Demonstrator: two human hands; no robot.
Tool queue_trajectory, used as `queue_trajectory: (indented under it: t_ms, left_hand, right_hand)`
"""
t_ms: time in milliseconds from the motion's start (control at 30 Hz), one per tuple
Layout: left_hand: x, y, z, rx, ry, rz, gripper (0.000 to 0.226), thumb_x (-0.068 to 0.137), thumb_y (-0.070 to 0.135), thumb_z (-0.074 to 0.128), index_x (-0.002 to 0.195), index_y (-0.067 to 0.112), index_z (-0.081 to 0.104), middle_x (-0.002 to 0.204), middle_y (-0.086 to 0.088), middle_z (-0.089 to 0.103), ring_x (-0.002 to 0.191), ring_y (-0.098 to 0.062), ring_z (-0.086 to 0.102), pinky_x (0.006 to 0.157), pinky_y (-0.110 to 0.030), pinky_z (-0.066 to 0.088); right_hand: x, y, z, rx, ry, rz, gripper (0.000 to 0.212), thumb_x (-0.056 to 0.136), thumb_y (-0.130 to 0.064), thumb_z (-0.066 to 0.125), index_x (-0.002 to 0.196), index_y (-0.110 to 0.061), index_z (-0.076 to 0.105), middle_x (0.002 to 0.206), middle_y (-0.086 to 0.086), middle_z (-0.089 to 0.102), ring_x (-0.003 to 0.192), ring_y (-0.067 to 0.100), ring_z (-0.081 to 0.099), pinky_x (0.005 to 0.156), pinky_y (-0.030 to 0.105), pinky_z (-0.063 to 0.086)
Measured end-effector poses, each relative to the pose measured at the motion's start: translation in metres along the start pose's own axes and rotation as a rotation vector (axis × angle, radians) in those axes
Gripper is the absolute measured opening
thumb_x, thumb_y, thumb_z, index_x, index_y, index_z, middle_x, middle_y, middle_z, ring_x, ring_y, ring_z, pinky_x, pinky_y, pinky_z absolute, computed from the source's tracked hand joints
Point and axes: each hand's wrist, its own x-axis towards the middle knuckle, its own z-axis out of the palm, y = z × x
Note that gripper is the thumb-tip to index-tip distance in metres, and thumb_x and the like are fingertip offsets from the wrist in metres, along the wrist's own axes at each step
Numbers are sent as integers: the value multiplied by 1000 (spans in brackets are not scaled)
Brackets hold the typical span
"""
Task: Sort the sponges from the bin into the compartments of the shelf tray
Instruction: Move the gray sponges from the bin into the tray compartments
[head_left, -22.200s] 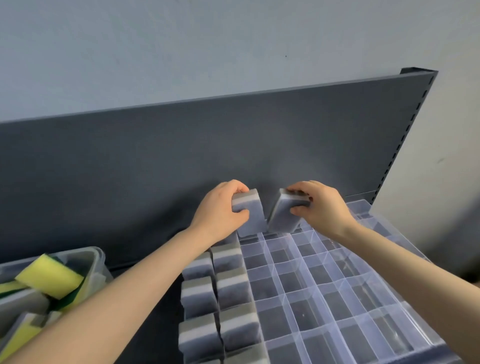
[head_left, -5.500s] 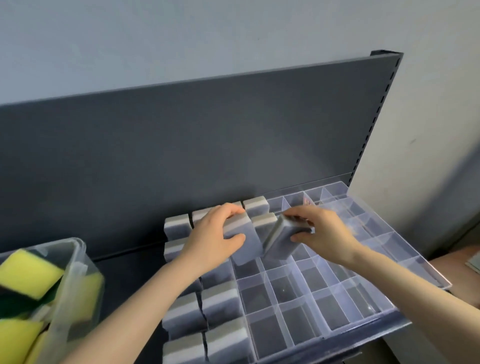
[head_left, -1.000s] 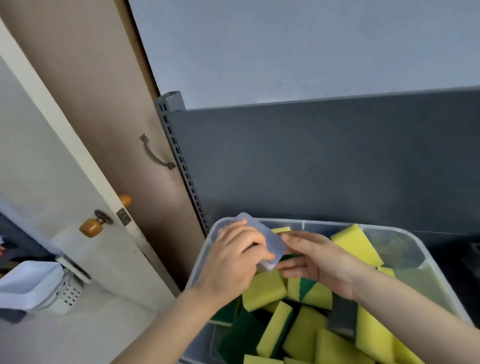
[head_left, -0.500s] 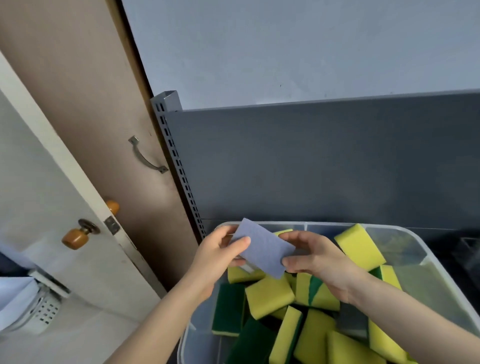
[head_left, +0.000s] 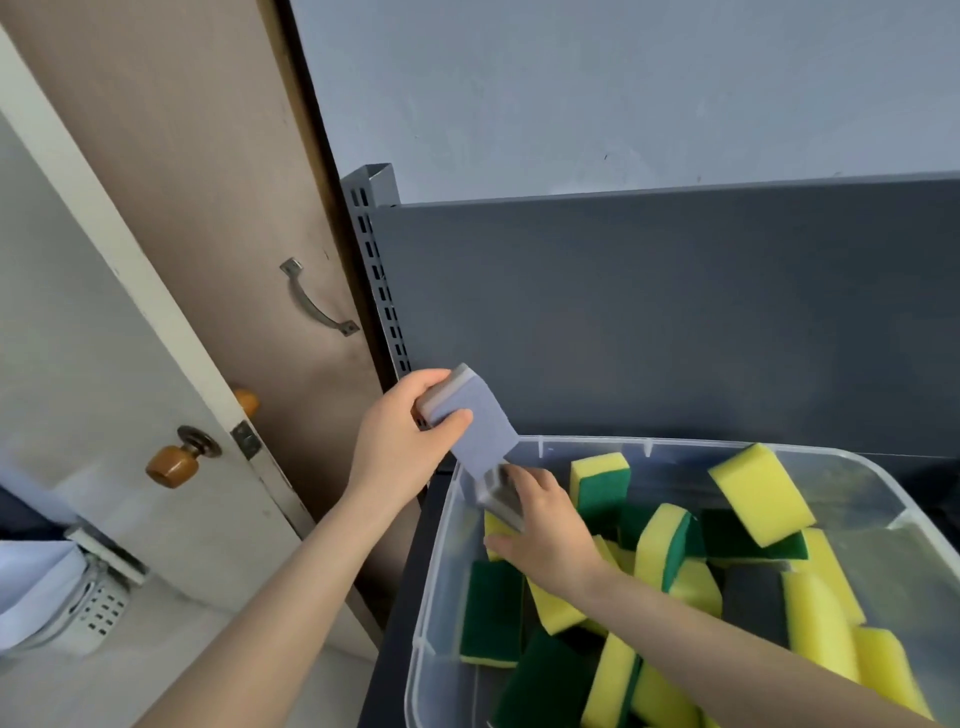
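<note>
My left hand (head_left: 400, 452) grips a grey-blue sponge (head_left: 480, 423) and holds it tilted above the left back corner of the clear plastic bin (head_left: 435, 571). My right hand (head_left: 550, 530) is inside the bin just below it, fingers curled round a second grey sponge (head_left: 503, 505) that is blurred by motion. Several yellow-and-green sponges (head_left: 758, 493) lie jumbled in the bin, with a dark grey one (head_left: 753, 597) among them. The shelf tray is out of view.
The dark grey shelf back panel (head_left: 675, 312) rises behind the bin, with a slotted upright post (head_left: 375, 260) at its left end. Left of that is a brown door with a metal handle (head_left: 317, 306) and a round knob (head_left: 171, 462). A white basket (head_left: 78, 613) sits low left.
My left hand has lifted the grey-blue sponge up and to the left, clear of the bin. My right hand let go of it, dropped into the bin and closed on another grey sponge.
</note>
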Motion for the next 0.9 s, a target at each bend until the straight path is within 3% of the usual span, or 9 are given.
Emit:
queue_trajectory:
  t_ms: [100,167,233,300,367,433,600,767,900]
  left_hand:
    - [3,1,-3,-3,25,28,35,79,30,70,111,35,58,99,24,62,91,5,58,65,-5,45]
    - [6,3,-8,-17,39,40,34,79,29,70,111,34,59,99,24,62,90,4,58,66,-6,44]
    - [12,2,-15,-26,53,39,34,79,29,69,112,36,58,100,26,62,91,5,58,66,-8,45]
    - [17,0,-22,-41,65,34,34,80,29,68,112,36,58,99,26,61,90,5,57,66,-11,46]
    - [22,-3,-22,-72,47,38,32,80,28,67,110,36,58,98,25,61,90,4,58,66,-13,46]
    - [24,-4,-15,-98,-13,41,31,81,29,66,110,36,57,100,24,61,92,1,58,70,-20,49]
    - [21,2,8,-67,-161,41,39,72,47,60,111,40,58,99,29,61,91,6,57,79,-29,51]
    - [9,9,34,-43,-374,50,36,82,36,66,117,32,59,103,21,63,92,6,57,80,-26,50]
    - [-2,18,51,-361,-552,-161,27,91,23,62,117,24,59,103,7,67,87,-2,65,66,-23,55]
  right_hand:
    - [7,-3,11,-147,101,4,65,79,-31,67,135,-23,34,130,-2,43,118,19,44,97,29,45]
    - [11,-4,3,-130,134,16,43,82,-24,61,122,-21,46,117,-1,52,105,20,52,84,28,49]
    - [10,-3,-13,-28,148,55,12,80,-18,58,89,-19,50,87,-1,57,77,20,53,61,25,44]
    - [5,1,-31,230,164,154,13,78,-15,59,77,-14,46,72,4,56,65,18,49,54,25,39]
    - [-4,4,-52,536,162,245,12,80,-14,62,91,-15,56,88,7,66,78,15,59,67,27,48]
    - [-13,8,-70,736,111,278,26,83,-14,63,107,-22,58,103,1,67,95,15,63,81,33,54]
    - [-30,11,-100,939,204,268,54,82,-6,66,127,-27,45,116,0,60,103,21,62,78,38,57]
    - [-35,5,-115,1207,396,164,48,74,-19,71,119,-17,55,113,9,65,103,25,64,79,38,56]
    - [-38,2,-111,1110,502,232,53,69,-34,74,114,-12,56,110,12,65,101,25,64,77,33,55]
